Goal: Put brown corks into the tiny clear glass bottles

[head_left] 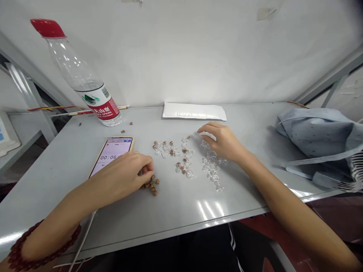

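Clear glass vials [212, 166] lie heaped at the right of our grey worktop [56, 196], with no cork showing among them. Left of that heap, two looser groups of corked vials [183, 166] sit with brown stoppers in their necks, so part of the batch is stoppered and a good share is not. Apart from the corks, the vials look empty, though they are too small here for us to be sure.

Our left hand [124, 175] is pinched nearly shut, its fingertips [147, 170] down at a small pile of loose corks [150, 185]; we cannot tell whether a cork sits between them. Our right hand [224, 141] curves half open over the top of the bare vials, and the fingers hide whether it has hold of one.

Two stray corks [131, 123] lie further back, near a plastic water bottle [85, 81] with a red cap. A smartphone [111, 155] showing a timer lies under our left hand, a white padded envelope [194, 111] lies along the back, and a blue cloth bag [320, 139] slumps at the right.
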{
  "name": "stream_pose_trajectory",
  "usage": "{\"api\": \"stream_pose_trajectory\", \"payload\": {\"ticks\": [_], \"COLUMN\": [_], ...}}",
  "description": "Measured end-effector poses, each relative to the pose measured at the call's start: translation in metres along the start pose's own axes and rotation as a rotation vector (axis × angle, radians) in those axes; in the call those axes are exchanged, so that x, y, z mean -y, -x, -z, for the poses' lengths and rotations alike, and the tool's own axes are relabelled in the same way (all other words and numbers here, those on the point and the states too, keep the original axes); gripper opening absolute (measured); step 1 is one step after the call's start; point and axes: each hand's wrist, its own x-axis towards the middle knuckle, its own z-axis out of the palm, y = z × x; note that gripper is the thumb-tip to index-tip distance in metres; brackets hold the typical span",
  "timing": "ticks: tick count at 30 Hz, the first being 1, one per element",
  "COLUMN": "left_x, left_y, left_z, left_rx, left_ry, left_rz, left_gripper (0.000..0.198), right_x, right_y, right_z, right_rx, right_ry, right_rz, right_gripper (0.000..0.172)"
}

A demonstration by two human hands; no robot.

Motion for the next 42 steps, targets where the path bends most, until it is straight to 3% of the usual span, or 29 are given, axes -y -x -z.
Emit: {"api": "stream_pose_trajectory", "payload": {"ticks": [3,5,15,18,21,25,30,36,42], "left_x": [-0.007,-0.012,-0.034,-0.038,-0.039,-0.038,-0.036,-0.025,-0.026], "left_y": [-0.002,-0.004,-0.007,-0.009,-0.011,-0.014,-0.019,-0.02,-0.018], "left_z": [0.001,0.002,0.003,0.0,-0.001,-0.001,-0.005,-0.005,0.003], "left_rx": [0.089,0.077,-0.01,-0.107,-0.245,-0.204,-0.198,-0.221,-0.263], "left_ry": [-0.085,-0.091,-0.059,-0.099,-0.225,-0.232,-0.211,-0.181,-0.098], "left_rz": [0.055,0.062,0.112,0.124,0.228,0.367,0.342,0.285,0.273], "left_gripper": [0.02,0.019,0.013,0.011,0.006,0.012,0.014,0.004,0.025], "right_x": [-0.004,-0.007,-0.022,-0.022,-0.021,-0.02,-0.018,-0.017,-0.014], "right_y": [-0.002,-0.003,-0.009,-0.01,-0.009,-0.009,-0.009,-0.009,-0.008], "right_z": [0.0,0.001,-0.001,-0.003,-0.004,-0.003,-0.002,-0.003,-0.005], "right_rx": [0.051,0.07,0.132,0.137,0.15,0.162,0.17,0.175,0.196], "right_ry": [0.006,0.005,-0.081,-0.103,-0.083,-0.067,-0.06,-0.07,-0.015], "right_rz": [-0.058,-0.081,-0.184,-0.193,-0.19,-0.184,-0.193,-0.198,-0.174], "right_gripper": [0.024,0.026,0.024,0.025,0.025,0.025,0.023,0.022,0.027]}}
